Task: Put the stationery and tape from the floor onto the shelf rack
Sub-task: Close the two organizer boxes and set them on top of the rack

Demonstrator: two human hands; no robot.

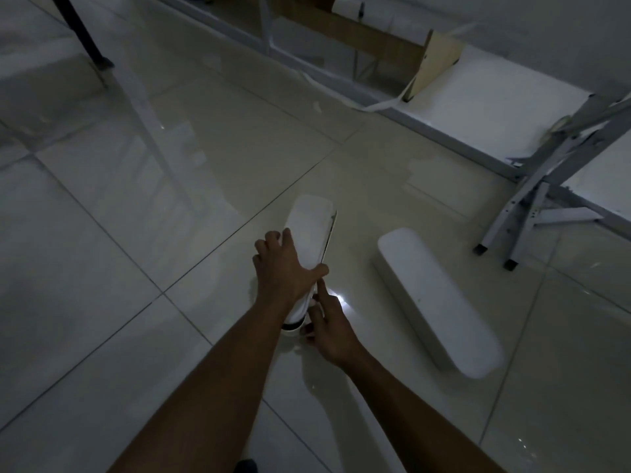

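A long white case (312, 230) with rounded ends stands on its edge on the tiled floor in the middle of the view. My left hand (285, 268) grips it from above, fingers over its far side and thumb on the near side. My right hand (327, 322) is at the case's near end, index finger stretched up along its edge, the other fingers curled at its base. A second, matching white case (440, 302) lies flat on the floor to the right. The grey metal shelf rack (532, 186) stands at the upper right, with a white board (485, 107) as its low shelf.
A cardboard box (392, 46) and loose white strapping (375, 105) sit on the low shelf at the back. The rack's feet (495, 256) stand close to the second case. A dark pole (82, 32) rises at the upper left. The room is dim.
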